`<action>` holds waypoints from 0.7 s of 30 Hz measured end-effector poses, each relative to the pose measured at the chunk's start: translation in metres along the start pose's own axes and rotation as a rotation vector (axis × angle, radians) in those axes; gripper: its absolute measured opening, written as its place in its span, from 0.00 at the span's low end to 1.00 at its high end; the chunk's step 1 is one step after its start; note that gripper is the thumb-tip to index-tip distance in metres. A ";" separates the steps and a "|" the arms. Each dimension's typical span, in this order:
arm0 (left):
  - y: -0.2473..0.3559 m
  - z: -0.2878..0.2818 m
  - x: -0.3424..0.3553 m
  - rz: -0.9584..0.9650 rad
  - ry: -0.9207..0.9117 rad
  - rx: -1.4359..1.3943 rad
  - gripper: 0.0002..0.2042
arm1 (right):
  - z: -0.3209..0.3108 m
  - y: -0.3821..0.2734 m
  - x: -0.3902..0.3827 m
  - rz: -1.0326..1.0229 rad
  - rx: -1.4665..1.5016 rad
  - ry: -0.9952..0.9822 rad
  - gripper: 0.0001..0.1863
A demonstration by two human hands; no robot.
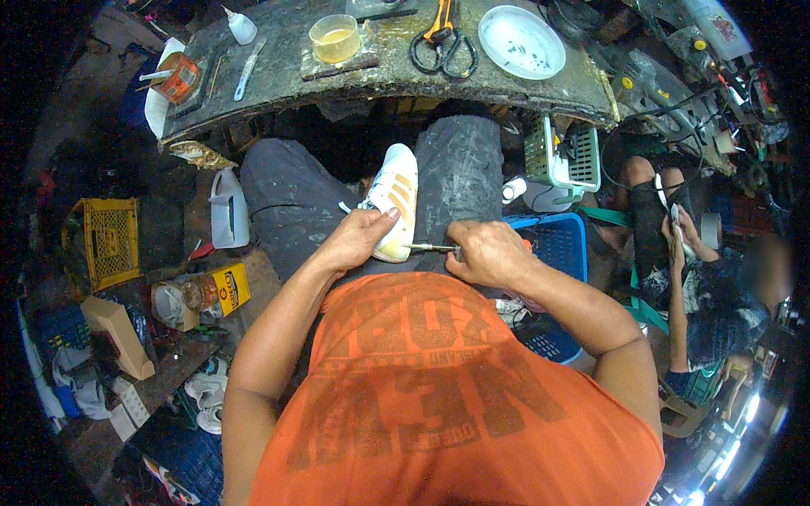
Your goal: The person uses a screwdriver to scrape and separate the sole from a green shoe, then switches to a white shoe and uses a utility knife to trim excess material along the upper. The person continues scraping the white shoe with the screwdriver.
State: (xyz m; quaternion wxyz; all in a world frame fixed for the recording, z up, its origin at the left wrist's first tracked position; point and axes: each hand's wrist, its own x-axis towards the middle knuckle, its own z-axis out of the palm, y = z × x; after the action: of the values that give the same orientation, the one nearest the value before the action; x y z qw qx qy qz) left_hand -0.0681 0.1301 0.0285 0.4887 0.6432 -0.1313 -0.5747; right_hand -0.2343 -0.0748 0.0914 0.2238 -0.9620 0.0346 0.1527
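Observation:
A white sneaker [403, 181] with tan side stripes rests on its side between my thighs, toe pointing away from me. My left hand [359, 239] is closed around it near the heel, thumb pressed on the upper. In my closed right hand [491, 255] is an awl [430, 247] with a thin metal shaft; most of its handle is hidden by my fingers. The shaft points left, and its tip meets the heel edge of the sneaker. Whether the tip has gone into the material, I cannot tell.
Ahead, a worn workbench [278, 93] carries scissors [442, 55], a bowl of yellowish liquid [335, 39], a white dish [521, 42] and a knife [249, 69]. A blue basket [564, 244] stands at my right. Farther right sits another person [709, 295].

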 end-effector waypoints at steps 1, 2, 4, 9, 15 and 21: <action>0.000 0.000 0.000 -0.003 0.010 0.020 0.23 | 0.000 0.000 0.000 -0.008 0.004 0.011 0.14; 0.000 0.000 0.001 -0.008 0.009 0.025 0.23 | 0.001 0.000 -0.001 -0.008 0.004 0.014 0.14; 0.000 -0.001 0.000 -0.008 0.013 0.011 0.23 | 0.001 0.000 -0.001 -0.011 0.005 0.028 0.13; 0.000 -0.003 -0.004 -0.009 0.009 -0.054 0.23 | 0.000 0.002 0.001 0.079 0.039 0.023 0.14; 0.000 -0.005 -0.008 -0.019 -0.029 -0.157 0.25 | 0.003 0.001 0.006 0.190 0.100 0.052 0.16; -0.002 -0.004 -0.005 -0.019 -0.040 -0.148 0.24 | 0.003 0.000 0.007 0.154 0.065 0.027 0.15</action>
State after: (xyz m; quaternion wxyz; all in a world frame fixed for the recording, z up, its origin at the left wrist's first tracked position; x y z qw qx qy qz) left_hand -0.0672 0.1364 0.0292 0.5269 0.5947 -0.0921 -0.6002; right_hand -0.2282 -0.0737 0.0869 0.2420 -0.9507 0.1164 0.1555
